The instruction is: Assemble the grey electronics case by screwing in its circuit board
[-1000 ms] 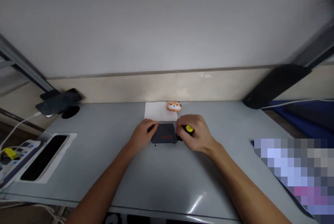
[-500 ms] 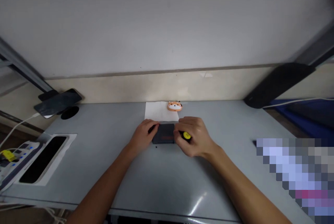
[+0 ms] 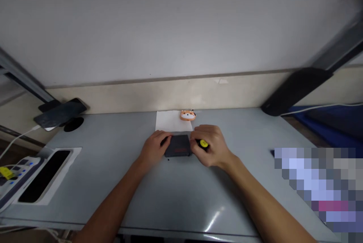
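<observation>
A flat dark grey box (image 3: 178, 146), with red print on top and a row of small slots along its near edge, lies on the grey table. My left hand (image 3: 155, 145) grips the box at its left edge, fingers curled over the far corner. On the other side my right hand (image 3: 211, 145) is closed around what looks like a screwdriver (image 3: 203, 143). Only its black and yellow handle end shows; the tip is hidden by my fingers at the box's right side. A tiny black piece (image 3: 168, 159) rests just in front of the box.
Behind the box are a white sheet (image 3: 167, 121) and an orange animal-faced case (image 3: 187, 115). On the left are a phone on a stand (image 3: 61, 112), another phone (image 3: 45, 175) on white paper, and a power strip (image 3: 21, 178). A black cylindrical object (image 3: 292, 92) leans back right.
Both hands keep their grip at the box's sides. The right hand has shifted very slightly upward, and more of the box's right end shows. The whole view has moved a little.
</observation>
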The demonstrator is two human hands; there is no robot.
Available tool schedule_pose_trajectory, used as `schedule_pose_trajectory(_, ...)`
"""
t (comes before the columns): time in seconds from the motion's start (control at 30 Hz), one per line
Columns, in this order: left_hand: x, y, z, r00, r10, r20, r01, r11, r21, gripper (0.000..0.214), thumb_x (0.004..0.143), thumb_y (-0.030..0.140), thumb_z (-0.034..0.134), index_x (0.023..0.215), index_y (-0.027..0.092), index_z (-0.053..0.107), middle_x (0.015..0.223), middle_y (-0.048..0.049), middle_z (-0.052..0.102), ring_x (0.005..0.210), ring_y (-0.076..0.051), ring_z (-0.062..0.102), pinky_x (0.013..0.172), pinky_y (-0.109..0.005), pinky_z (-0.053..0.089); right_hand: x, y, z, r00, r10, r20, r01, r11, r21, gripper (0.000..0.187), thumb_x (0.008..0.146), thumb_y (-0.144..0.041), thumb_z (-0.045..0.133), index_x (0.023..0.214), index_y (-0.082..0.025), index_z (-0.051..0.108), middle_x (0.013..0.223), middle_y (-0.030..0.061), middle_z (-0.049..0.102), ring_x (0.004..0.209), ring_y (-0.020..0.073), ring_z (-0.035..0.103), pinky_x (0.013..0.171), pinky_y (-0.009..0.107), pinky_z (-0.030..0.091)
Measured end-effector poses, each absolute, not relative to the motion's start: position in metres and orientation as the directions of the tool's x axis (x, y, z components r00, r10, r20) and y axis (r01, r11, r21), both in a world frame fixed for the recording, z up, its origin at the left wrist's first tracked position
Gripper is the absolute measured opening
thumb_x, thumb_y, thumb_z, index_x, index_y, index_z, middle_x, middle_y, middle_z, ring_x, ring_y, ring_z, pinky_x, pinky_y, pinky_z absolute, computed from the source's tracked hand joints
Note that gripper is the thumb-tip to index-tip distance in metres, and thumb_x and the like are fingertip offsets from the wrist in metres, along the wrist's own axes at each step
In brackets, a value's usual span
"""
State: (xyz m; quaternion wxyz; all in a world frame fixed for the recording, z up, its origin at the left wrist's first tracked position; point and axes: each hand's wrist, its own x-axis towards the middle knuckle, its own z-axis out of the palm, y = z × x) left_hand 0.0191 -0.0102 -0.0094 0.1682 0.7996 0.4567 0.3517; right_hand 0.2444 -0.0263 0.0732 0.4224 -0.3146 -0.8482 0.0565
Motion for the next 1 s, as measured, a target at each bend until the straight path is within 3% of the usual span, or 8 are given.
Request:
schedule_pose_trajectory(0.47,0.021,-0.010,-0.008,0.323,0.863,0.388,0.611,-0.503,0.611,0.021,0.101,0.021,0.052,0.109,0.024,0.070,0.106,-0.0038,0.073,0.103,-0.020,0.067,0.094,-0.037,0.053,0.232,-0.032,0.068,-0.388,0.705,0.594,0.363,0.709,-0.605,0.023,0.080,-0.013,0.051,0.058,-0.019,0.055,0.055,-0.0013,0.056,0.051,0.0109,0.048,0.055,0.026,0.035)
schedule_pose_trajectory(0.73,0.020,-0.009,-0.008,0.332,0.867,0.371,0.591,-0.498,0.634,0.019,0.101,0.023,0.053,0.108,0.024,0.070,0.106,-0.0039,0.073,0.103,-0.020,0.065,0.096,-0.038,0.052,0.213,-0.038,0.061,-0.438,0.628,0.644,0.367,0.778,-0.510,0.026,0.083,-0.015,0.051,0.059,-0.019,0.059,0.053,-0.0012,0.057,0.050,0.0115,0.047,0.054,0.026,0.035)
schedule_pose_trajectory(0.87,0.023,-0.011,0.001,0.277,0.848,0.451,0.545,-0.525,0.653,0.020,0.100,0.021,0.052,0.104,0.023,0.070,0.105,-0.0042,0.071,0.103,-0.020,0.064,0.097,-0.037,0.051,0.220,-0.037,0.065,-0.352,0.687,0.635,0.333,0.726,-0.601,0.026,0.085,-0.014,0.051,0.061,-0.018,0.062,0.057,-0.0002,0.063,0.052,0.0114,0.054,0.055,0.025,0.039)
schedule_pose_trajectory(1.0,0.025,-0.017,0.012,0.238,0.848,0.474,0.463,-0.528,0.711,0.023,0.101,0.021,0.049,0.102,0.024,0.072,0.103,-0.0046,0.070,0.102,-0.019,0.064,0.096,-0.037,0.051,0.234,-0.029,0.067,-0.149,0.820,0.553,0.318,0.569,-0.758,0.031,0.088,-0.018,0.050,0.059,-0.018,0.064,0.055,-0.0007,0.062,0.051,0.0117,0.054,0.054,0.025,0.039)
